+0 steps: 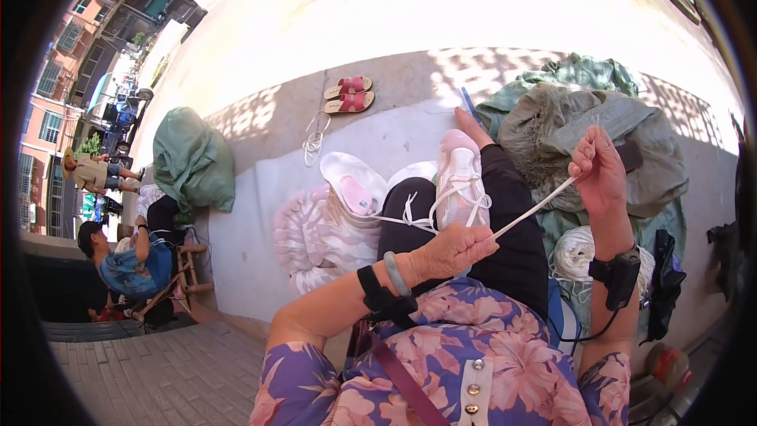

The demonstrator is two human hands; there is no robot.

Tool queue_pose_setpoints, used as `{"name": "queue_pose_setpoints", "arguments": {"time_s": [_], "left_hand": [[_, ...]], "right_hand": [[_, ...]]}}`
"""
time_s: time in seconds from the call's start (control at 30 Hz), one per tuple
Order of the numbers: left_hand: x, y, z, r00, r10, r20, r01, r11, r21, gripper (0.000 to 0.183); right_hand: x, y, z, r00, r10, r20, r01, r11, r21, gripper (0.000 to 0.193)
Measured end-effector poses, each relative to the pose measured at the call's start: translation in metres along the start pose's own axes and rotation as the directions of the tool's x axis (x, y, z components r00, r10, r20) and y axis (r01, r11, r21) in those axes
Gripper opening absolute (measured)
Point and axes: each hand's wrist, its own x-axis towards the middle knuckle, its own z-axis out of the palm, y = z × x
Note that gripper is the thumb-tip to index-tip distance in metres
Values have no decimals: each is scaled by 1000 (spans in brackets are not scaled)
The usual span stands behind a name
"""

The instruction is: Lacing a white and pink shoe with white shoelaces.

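Between my two hands a white shoelace [533,209] is pulled taut, slanting up to the right. My left hand [464,249], over my lap, is closed on its lower end. Raised at the right, my right hand [599,170] pinches the upper part, and a short tip sticks out above the fingers. On my legs, just beyond my left hand, lies a pale pink and white sneaker [459,176] with white laces across its front. A loose white lace loop [410,217] trails from it to the left. Another white shoe [355,185] with a pink insole lies beside my knee.
A pile of pale pink and white shoe pieces [303,241] lies left of my legs on a white sheet [252,260]. Green and grey sacks [583,142] and a white cord bundle [579,256] are at right. Red sandals [349,96] sit ahead; a seated person [138,264] is left.
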Motion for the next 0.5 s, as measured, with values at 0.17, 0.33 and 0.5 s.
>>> {"name": "queue_pose_setpoints", "arguments": {"time_s": [0.17,0.33,0.5], "left_hand": [[-9,-18,3,1000,-9,-24,9,1000,8,32],[-5,-9,5,997,37,68,-42,996,82,26],[1,0,19,961,168,218,-215,952,217,28]], "right_hand": [[22,-41,-67,992,-43,-120,40,999,-31,19],[29,-50,-127,938,-98,-333,37,982,-184,19],[24,33,-55,979,100,-180,-190,777,-600,21]]}}
